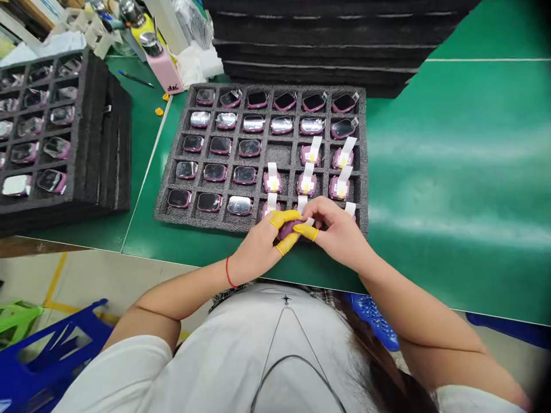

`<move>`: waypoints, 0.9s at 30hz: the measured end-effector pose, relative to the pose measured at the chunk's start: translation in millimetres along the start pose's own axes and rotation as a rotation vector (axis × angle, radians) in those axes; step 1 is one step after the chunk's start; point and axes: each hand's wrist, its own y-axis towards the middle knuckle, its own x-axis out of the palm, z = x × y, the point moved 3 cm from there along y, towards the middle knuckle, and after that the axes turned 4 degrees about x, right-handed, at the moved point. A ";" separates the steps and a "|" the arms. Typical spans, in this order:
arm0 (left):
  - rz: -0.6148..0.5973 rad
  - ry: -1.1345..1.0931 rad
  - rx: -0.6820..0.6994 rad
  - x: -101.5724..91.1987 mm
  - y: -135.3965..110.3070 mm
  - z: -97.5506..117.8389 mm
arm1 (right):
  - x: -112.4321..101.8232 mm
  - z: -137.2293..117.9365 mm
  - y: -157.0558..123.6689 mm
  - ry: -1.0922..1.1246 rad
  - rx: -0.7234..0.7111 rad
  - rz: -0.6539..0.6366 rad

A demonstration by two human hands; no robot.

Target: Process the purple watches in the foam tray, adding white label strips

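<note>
Between my hands, over the near edge of a grey foam tray (206, 220), is a small purple watch body (287, 229). My left hand (269, 238), with yellow finger cots on its thumb and a finger, grips it from the left. At its right side my right hand (333, 229), with a yellow cot on the thumb, pinches a whitish strip at the watch; the fingertips partly hide it. Several purple watch bodies sit in the tray with dark or film-covered screens up. Others at the right, such as one watch (306, 184), lie back up with white paper tabs. One compartment (279, 154) is bare.
A stack of black foam trays (318, 51) stands behind the tray. More stacked trays with watches (81, 137) are at left. A pink pump bottle (162, 66), a yellow bottle (144, 28) and a pen (135, 78) lie at back left. Blue stools stand below the green table (451, 172).
</note>
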 end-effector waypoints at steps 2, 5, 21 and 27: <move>0.077 0.267 0.136 -3.6 0.3 1.5 | -1.0 -3.5 -1.4 -0.052 -0.089 0.032; 0.128 0.417 0.224 -7.7 1.8 1.5 | -2.7 -10.3 -4.7 -0.137 -0.227 0.059; 0.175 0.231 0.312 -14.8 2.9 -2.6 | -5.8 -23.7 -12.3 -0.228 -0.565 -0.101; 0.149 0.162 0.263 -17.8 4.0 -5.1 | -0.7 -18.8 -7.7 -0.199 -0.433 -0.082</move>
